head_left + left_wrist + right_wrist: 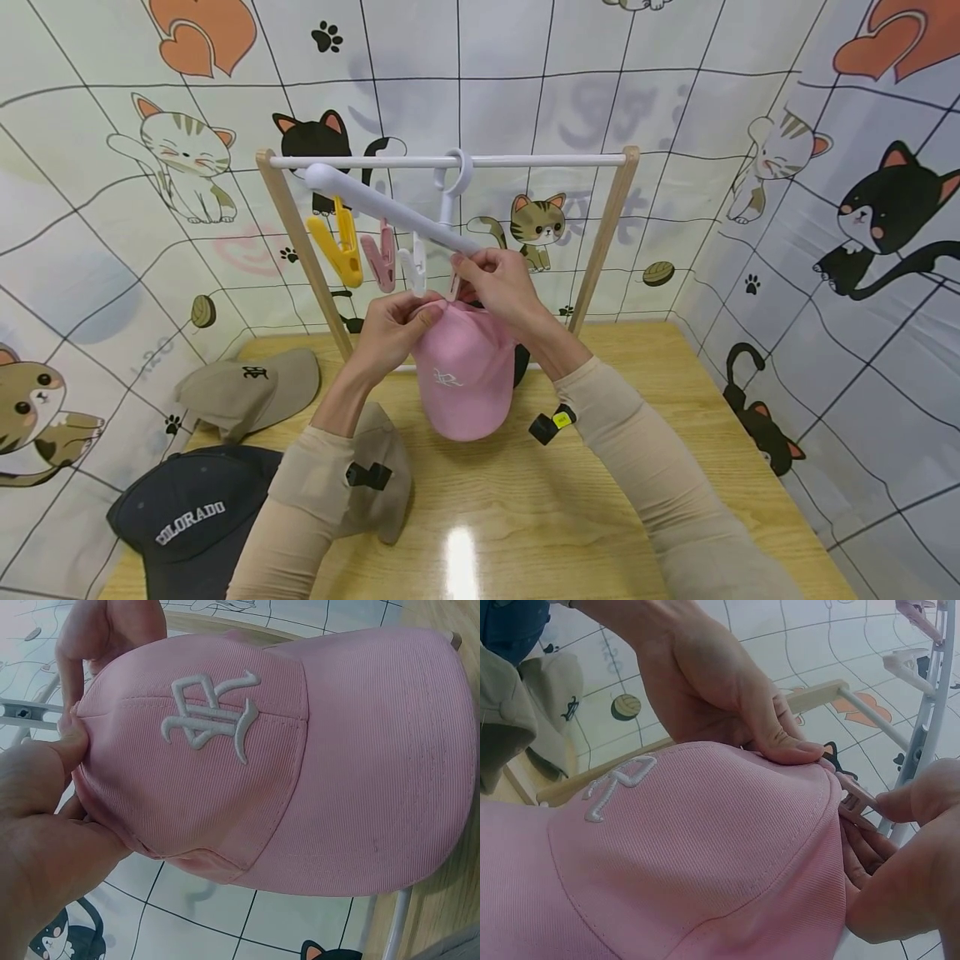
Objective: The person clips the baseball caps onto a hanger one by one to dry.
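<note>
Nearest on the left, a dark COLORADO cap (191, 500) lies on the wooden table (600, 500), with a beige cap (386, 467) just right of it, partly behind the left sleeve. Farther back on the left sits another beige cap (255, 387).

At the middle, the pink cap (465, 375) hangs brim down above the table. The left hand (393, 329) pinches the top of its crown; the right hand (502, 287) pinches a pale pink clip (857, 801) against the same edge. Whether the clip bites the fabric, I cannot tell.

Beyond, a tilted hanger (382, 204) bears yellow, pink and white clips to the left and hooks over the rack's rod (547, 161).

The step in hand looks like clipping the cap up; the next move calls for seating the fabric fully before either hand lets go.
</note>
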`<state>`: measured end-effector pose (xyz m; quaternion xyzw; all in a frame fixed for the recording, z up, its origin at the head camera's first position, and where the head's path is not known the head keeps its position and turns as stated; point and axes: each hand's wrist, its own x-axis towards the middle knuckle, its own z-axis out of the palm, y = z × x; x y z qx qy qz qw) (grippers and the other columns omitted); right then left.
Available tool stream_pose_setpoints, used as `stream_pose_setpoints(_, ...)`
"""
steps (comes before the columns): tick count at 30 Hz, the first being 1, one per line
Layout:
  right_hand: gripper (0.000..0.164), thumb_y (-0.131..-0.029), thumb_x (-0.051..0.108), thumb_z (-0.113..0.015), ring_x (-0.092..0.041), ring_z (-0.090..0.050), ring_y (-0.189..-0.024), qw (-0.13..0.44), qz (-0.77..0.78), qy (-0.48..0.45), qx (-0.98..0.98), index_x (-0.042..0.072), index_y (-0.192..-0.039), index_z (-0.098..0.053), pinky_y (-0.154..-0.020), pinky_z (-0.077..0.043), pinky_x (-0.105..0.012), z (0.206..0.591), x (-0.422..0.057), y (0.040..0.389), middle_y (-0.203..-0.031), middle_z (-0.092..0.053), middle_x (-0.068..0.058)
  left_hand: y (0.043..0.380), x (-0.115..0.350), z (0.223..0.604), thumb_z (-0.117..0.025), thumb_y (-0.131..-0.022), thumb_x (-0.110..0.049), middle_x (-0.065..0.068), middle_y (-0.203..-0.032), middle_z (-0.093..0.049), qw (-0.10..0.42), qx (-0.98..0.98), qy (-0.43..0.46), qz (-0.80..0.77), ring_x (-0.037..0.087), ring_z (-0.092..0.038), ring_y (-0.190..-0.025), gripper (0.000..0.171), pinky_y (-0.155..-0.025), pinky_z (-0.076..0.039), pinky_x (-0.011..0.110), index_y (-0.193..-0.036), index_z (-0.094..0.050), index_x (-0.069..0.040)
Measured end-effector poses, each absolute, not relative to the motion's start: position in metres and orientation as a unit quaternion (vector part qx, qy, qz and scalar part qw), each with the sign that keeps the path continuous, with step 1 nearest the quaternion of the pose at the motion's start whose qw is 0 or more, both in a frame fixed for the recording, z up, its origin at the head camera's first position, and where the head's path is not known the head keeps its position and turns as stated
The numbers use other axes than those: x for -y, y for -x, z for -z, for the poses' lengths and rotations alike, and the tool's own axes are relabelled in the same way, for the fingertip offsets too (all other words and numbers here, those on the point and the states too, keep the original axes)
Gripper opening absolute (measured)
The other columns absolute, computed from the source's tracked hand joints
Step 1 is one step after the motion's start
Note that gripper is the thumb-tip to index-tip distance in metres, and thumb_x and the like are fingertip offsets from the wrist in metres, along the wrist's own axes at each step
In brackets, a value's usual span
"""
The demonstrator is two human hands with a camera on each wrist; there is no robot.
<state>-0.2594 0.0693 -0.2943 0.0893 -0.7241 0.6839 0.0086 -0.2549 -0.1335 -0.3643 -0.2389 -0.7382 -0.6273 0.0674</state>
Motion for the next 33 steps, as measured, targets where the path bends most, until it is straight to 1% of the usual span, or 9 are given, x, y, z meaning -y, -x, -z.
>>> stream_pose_setpoints(4, 0.032, -0.099, 0.032, -0.072, -0.018, -0.071, -0.069, 0.005, -0.683, -0.089, 0.725, 0.0, -0.1, -0.069, -0.076, -0.064, -0.036, 0.2942, -0.0699, 0.2592, -0.084, -0.069, -0.009, 0.255, 0.1325, 0.3641, -0.074, -0.097, -0.025, 0.0, -0.109, -0.08, 0.069, 0.733, 0.237, 0.633, 0.005, -0.073, -0.1, 0.027, -0.081, -0.059, 0.02, -0.115, -0.077, -0.005)
stream_pose_setpoints(11, 0.03, -0.099, 0.031, -0.071, -0.016, -0.07, -0.067, 0.007, -0.678, -0.098, 0.729, 0.001, -0.097, -0.069, -0.072, -0.063, -0.033, 0.2944, -0.0706, 0.2597, -0.081, -0.069, -0.009, 0.2568, 0.132, 0.364, -0.073, -0.098, -0.021, -0.004, -0.107, -0.08, 0.068, 0.731, 0.232, 0.638, 0.003, -0.073, -0.101, 0.027, -0.082, -0.059, 0.019, -0.117, -0.076, -0.002)
stream_pose_setpoints(15, 0.03, -0.099, 0.032, -0.071, -0.016, -0.07, -0.067, 0.01, -0.674, -0.1, 0.732, 0.002, -0.097, -0.069, -0.072, -0.063, -0.034, 0.2959, -0.0714, 0.2609, -0.08, -0.07, -0.009, 0.2579, 0.132, 0.3642, -0.073, -0.098, -0.022, -0.006, -0.105, -0.08, 0.062, 0.728, 0.228, 0.643, 0.003, -0.074, -0.101, 0.028, -0.082, -0.06, 0.02, -0.118, -0.075, -0.002)
stream_pose_setpoints(17, 0.03, -0.099, 0.033, -0.071, -0.016, -0.069, -0.067, 0.01, -0.671, -0.101, 0.735, 0.002, -0.097, -0.07, -0.072, -0.063, -0.034, 0.2966, -0.0719, 0.2612, -0.081, -0.07, -0.009, 0.2581, 0.132, 0.3641, -0.073, -0.098, -0.022, -0.006, -0.104, -0.08, 0.062, 0.731, 0.226, 0.641, 0.003, -0.074, -0.099, 0.029, -0.079, -0.06, 0.02, -0.118, -0.075, -0.002)
stream_pose_setpoints(22, 0.03, -0.099, 0.033, -0.071, -0.017, -0.069, -0.068, 0.01, -0.666, -0.104, 0.738, 0.003, -0.097, -0.069, -0.068, -0.061, -0.029, 0.297, -0.0728, 0.2608, -0.082, -0.071, -0.009, 0.2589, 0.1309, 0.364, -0.073, -0.098, -0.025, -0.006, -0.103, -0.08, 0.065, 0.736, 0.216, 0.639, 0.003, -0.073, -0.094, 0.03, -0.076, -0.059, 0.019, -0.118, -0.075, -0.003)
stream_pose_setpoints(25, 0.03, -0.099, 0.033, -0.071, -0.017, -0.069, -0.068, 0.012, -0.666, -0.106, 0.738, 0.003, -0.097, -0.07, -0.066, -0.06, -0.027, 0.2971, -0.0734, 0.261, -0.082, -0.07, -0.008, 0.2592, 0.1296, 0.3642, -0.073, -0.098, -0.026, -0.005, -0.104, -0.08, 0.062, 0.732, 0.216, 0.643, 0.003, -0.073, -0.094, 0.031, -0.076, -0.06, 0.02, -0.119, -0.075, -0.004)
stream_pose_setpoints(29, 0.03, -0.099, 0.033, -0.071, -0.016, -0.068, -0.067, 0.013, -0.663, -0.108, 0.74, 0.003, -0.097, -0.07, -0.065, -0.059, -0.026, 0.297, -0.0747, 0.2607, -0.081, -0.07, -0.007, 0.2586, 0.1284, 0.3642, -0.073, -0.098, -0.027, -0.004, -0.105, -0.08, 0.054, 0.727, 0.216, 0.649, 0.003, -0.072, -0.095, 0.032, -0.076, -0.059, 0.019, -0.12, -0.075, -0.004)
stream_pose_setpoints(33, 0.029, -0.099, 0.031, -0.071, -0.016, -0.068, -0.067, 0.015, -0.664, -0.112, 0.739, 0.002, -0.097, -0.07, -0.067, -0.06, -0.028, 0.2964, -0.0749, 0.2599, -0.08, -0.07, -0.008, 0.2576, 0.1284, 0.3641, -0.073, -0.098, -0.029, -0.006, -0.103, -0.08, 0.054, 0.731, 0.21, 0.647, 0.001, -0.069, -0.087, 0.031, -0.069, -0.056, 0.018, -0.118, -0.076, -0.005)
